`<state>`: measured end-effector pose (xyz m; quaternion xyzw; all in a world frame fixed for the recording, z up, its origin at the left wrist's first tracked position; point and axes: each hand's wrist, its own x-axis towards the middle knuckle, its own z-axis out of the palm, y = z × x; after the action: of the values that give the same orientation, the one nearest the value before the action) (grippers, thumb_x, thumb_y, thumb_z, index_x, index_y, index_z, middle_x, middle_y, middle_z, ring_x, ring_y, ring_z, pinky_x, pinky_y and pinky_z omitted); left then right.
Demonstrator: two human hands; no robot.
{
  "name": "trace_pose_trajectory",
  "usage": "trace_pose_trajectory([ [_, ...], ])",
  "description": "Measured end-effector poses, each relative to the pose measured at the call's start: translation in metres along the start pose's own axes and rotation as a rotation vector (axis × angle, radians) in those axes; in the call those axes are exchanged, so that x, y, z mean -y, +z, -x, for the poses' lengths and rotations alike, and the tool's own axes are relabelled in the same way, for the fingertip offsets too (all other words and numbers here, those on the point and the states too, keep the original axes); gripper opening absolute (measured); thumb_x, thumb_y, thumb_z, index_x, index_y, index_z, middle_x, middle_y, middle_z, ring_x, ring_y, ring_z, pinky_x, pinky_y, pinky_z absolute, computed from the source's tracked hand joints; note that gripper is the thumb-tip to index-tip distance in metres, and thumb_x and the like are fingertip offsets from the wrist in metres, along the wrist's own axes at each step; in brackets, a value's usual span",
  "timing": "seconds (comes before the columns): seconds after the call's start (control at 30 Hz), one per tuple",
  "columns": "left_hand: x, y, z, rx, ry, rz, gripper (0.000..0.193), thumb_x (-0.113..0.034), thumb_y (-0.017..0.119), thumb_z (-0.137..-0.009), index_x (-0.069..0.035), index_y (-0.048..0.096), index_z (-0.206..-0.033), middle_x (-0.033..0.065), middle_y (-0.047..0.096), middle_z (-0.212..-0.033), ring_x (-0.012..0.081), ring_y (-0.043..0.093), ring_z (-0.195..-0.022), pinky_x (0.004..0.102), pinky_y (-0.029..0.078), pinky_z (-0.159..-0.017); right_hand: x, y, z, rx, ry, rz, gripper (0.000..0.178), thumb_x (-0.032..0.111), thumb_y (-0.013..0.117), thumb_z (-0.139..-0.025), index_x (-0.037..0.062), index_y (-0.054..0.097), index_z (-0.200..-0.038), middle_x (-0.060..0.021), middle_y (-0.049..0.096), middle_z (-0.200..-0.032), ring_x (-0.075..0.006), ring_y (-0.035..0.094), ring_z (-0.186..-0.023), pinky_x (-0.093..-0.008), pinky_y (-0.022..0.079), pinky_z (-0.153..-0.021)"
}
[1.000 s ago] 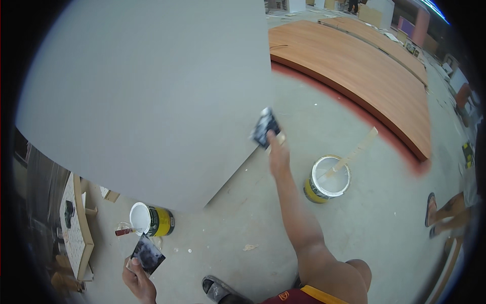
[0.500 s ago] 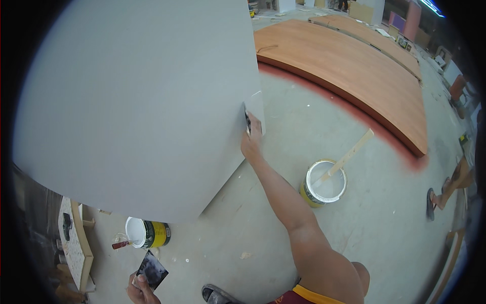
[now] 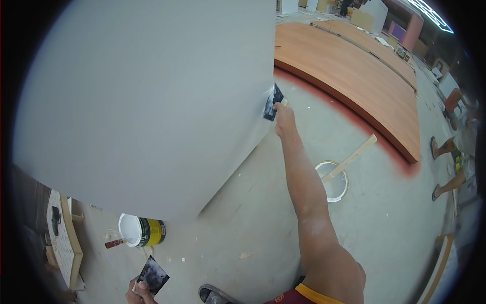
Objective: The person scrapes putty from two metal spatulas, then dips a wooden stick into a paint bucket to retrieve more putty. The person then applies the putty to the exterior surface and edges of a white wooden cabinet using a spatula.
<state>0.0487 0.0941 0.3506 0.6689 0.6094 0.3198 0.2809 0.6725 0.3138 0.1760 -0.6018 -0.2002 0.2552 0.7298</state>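
Observation:
My right hand grips a putty knife with a wide dark blade, its arm stretched forward. The blade lies against the right edge of a large pale grey panel, with some whitish filler on it. Low in the view, my left hand pinches a second putty knife, whose dark square blade is smeared with white filler. Left of centre is an open, tilted tin with a yellow and black label and a red-handled tool at its mouth.
Right of my arm stands an open tin of whitish stuff with a wooden stick in it. Wood-coloured panels lie beyond, red overspray along their near edge. A small table is at left; other people's legs show at right.
My right hand has moved right and a little away, to the panel's edge; its blade now shows its broad face. The left hand stays low with its putty knife.

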Motion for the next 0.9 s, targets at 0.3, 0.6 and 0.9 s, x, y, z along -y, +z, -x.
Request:
trace_pose_trajectory([
  [0.3,0.041,-0.042,0.009,-0.022,-0.046,-0.083,0.041,-0.031,0.051,-0.104,0.006,0.066,-0.099,0.0106,0.068,-0.086,0.0191,0.062,-0.080,0.0332,0.050,-0.070,0.014,0.045,0.105,0.142,-0.614,0.290,0.060,-0.008,0.050,-0.079,0.0002,0.053,-0.138,-0.0120,0.060,-0.125,-0.0217,0.054,-0.121,-0.0333,0.037,-0.110],
  [0.6,0.025,-0.041,0.012,-0.106,-0.002,0.006,0.041,-0.030,0.051,-0.104,0.007,0.065,-0.095,0.0110,0.067,-0.082,0.0192,0.063,-0.080,0.0338,0.051,-0.069,-0.010,0.132,0.264,0.131,-0.676,0.331,0.064,-0.015,0.052,-0.075,0.0054,0.056,-0.136,-0.0147,0.057,-0.131,-0.0294,0.054,-0.123,-0.0370,0.041,-0.106],
  [0.9,0.009,-0.022,0.014,-0.226,0.135,0.047,0.043,-0.033,0.049,-0.105,0.007,0.064,-0.097,0.0042,0.062,-0.083,0.0108,0.054,-0.077,0.0260,0.043,-0.069,-0.009,0.193,0.455,0.406,-0.642,0.367,0.074,-0.004,0.057,-0.070,0.0122,0.053,-0.142,-0.0109,0.057,-0.138,-0.0332,0.050,-0.130,-0.0443,0.037,-0.110],
])
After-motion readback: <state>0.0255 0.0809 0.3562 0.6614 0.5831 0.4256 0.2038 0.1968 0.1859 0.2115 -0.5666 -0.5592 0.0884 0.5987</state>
